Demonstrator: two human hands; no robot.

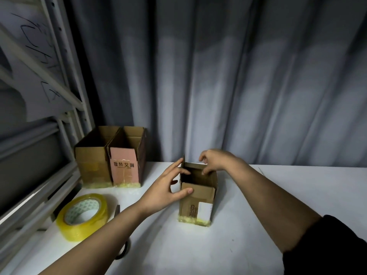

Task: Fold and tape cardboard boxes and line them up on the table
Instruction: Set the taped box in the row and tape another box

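Note:
A small brown cardboard box (pixel 198 197) stands upright in the middle of the white table (pixel 288 195), open at the top, with yellow tape along its base and a white label on its front. My left hand (pixel 168 187) holds its left side, thumb on the near flap and fingers up along the left flap. My right hand (pixel 214 160) reaches over the far rim, fingertips pinching the back flap. Two taller open boxes, one plain brown (pixel 93 157) and one with a pink printed front (pixel 127 161), stand side by side at the back left.
A big roll of yellowish clear tape (pixel 83 216) lies at the front left of the table. A dark ring-shaped thing (pixel 125 251) peeks out under my left forearm. A metal rack (pixel 59 108) borders the left side. A grey curtain (pixel 238 76) hangs behind the table.

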